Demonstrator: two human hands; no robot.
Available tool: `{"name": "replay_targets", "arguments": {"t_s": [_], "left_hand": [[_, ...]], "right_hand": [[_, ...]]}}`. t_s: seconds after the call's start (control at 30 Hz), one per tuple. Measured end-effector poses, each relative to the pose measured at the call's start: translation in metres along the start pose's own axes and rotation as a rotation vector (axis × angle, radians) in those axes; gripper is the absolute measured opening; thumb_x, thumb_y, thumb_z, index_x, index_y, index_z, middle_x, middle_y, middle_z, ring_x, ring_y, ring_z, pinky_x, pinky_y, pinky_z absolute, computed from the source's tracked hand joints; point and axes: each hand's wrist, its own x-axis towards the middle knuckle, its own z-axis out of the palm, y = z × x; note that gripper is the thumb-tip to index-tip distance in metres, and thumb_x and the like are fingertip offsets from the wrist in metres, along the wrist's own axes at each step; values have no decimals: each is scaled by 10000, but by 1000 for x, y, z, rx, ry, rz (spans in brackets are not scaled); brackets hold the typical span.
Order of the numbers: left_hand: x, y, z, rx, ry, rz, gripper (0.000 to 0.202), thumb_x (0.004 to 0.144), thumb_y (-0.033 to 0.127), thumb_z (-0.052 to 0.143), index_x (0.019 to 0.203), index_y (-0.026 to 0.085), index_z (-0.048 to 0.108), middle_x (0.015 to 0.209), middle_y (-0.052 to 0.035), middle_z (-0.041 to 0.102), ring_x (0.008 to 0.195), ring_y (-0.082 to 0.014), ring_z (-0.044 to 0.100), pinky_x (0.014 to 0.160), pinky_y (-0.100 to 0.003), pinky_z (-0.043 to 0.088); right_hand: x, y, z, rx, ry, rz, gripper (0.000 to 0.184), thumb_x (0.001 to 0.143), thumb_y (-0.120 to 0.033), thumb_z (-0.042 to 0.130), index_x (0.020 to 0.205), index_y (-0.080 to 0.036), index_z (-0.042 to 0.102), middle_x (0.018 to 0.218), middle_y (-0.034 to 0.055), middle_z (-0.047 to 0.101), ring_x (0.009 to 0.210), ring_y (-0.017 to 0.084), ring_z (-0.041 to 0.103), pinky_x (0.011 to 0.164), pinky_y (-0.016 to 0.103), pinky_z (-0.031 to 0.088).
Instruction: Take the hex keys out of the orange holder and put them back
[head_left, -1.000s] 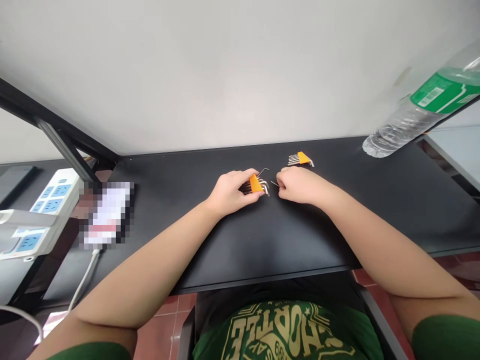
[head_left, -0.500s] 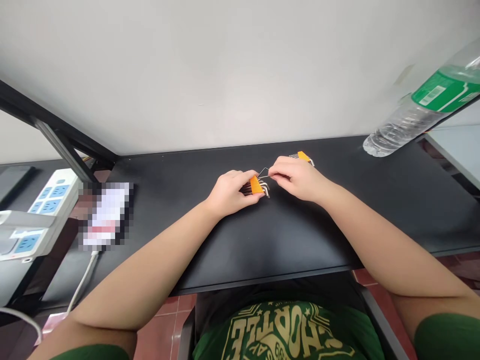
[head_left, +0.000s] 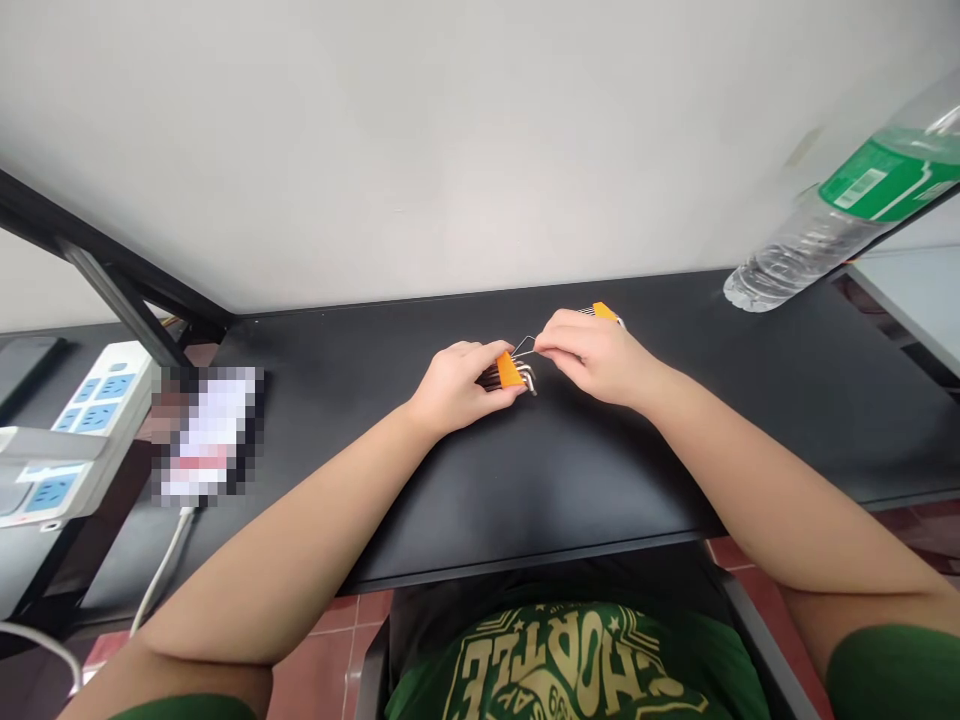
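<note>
My left hand (head_left: 466, 388) is closed around an orange hex key holder (head_left: 511, 370), with several bent metal hex keys (head_left: 529, 376) sticking out of its right side. My right hand (head_left: 585, 352) pinches the end of a thin hex key (head_left: 524, 353) whose other end meets the top of the holder. Another thin bent key (head_left: 526, 339) shows just above it, between the hands. Behind my right hand lies a second orange holder (head_left: 604, 311) with metal keys, partly hidden by the fingers.
The black table (head_left: 525, 480) runs up to a pale wall. A large plastic bottle with a green label (head_left: 862, 185) stands at the back right. On the left are a blurred phone (head_left: 214, 425) with a white cable (head_left: 163, 565) and a white power strip (head_left: 94, 420).
The view has shifted very slightly. Both hands keep the same grip, and the thin key between them has hardly moved.
</note>
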Motion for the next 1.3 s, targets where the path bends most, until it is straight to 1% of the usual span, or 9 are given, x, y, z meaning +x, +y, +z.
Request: {"name": "replay_targets", "arguments": {"t_s": [0.17,0.33,0.53,0.63,0.77,0.93,1.03,1.13,1.3], "left_hand": [[1,-1,0,8,-24,18,432,846,451,776,1169,175,700,801,-20,727,707,-173,683,815,-325,571],[3,-1,-1,-30,-37,88,416,876,409,769,1214,181,689,1060,-91,776,1037,-247,733,999,-405,539],[3,-1,-2,-33,-63,5,451,851,440,781,1225,197,710,1171,-112,755,1140,-280,705,1036,-431,538],[2,-2,-1,-23,-63,38,458,848,442,782,1229,198,711,1187,-122,747,1177,-291,692,1063,-449,516],[2,1,1,-3,-61,106,404,840,450,787,1156,204,733,1206,-137,737,1181,-304,688,1122,-509,462],[3,7,-2,-38,-52,133,419,843,451,784,1163,189,716,1107,-114,769,1053,-264,730,1079,-486,500],[2,4,-3,-51,-24,49,412,837,422,785,1170,191,712,994,-65,785,940,-222,743,1010,-417,553],[0,-2,-2,-83,22,-160,463,825,446,780,1214,206,707,1048,-49,788,926,-207,751,976,-373,588],[-2,-8,1,-142,48,-301,533,809,493,772,1262,220,704,1129,-48,783,988,-223,757,942,-354,621]], "right_hand": [[-1,-3,-2,-146,20,-60,276,996,-67,464,1000,-204,703,986,56,682,768,161,599,664,293,458],[1,-11,-4,-298,16,-137,334,986,-20,411,908,-191,686,929,57,668,741,157,553,624,291,414],[2,-15,0,-274,-49,-136,328,985,-24,393,919,-185,671,922,73,649,788,182,553,672,313,444],[2,-14,5,-161,-59,-102,307,985,-39,409,966,-184,680,978,87,660,809,187,575,702,326,481],[3,-13,16,185,-28,-24,236,993,-97,470,1016,-204,680,1022,82,662,877,194,620,795,356,532],[4,-1,23,478,25,213,76,963,-200,583,1002,-210,649,968,47,624,810,180,624,711,332,546],[2,16,24,265,41,263,151,980,-200,545,1001,-201,694,986,64,639,814,190,615,749,358,531],[-1,32,28,35,-82,241,276,990,-203,541,1189,-208,732,1084,91,639,874,210,628,828,384,517],[-2,34,34,-192,-230,263,384,1037,-227,472,1351,-225,694,1143,91,613,794,180,593,729,324,457]]}}
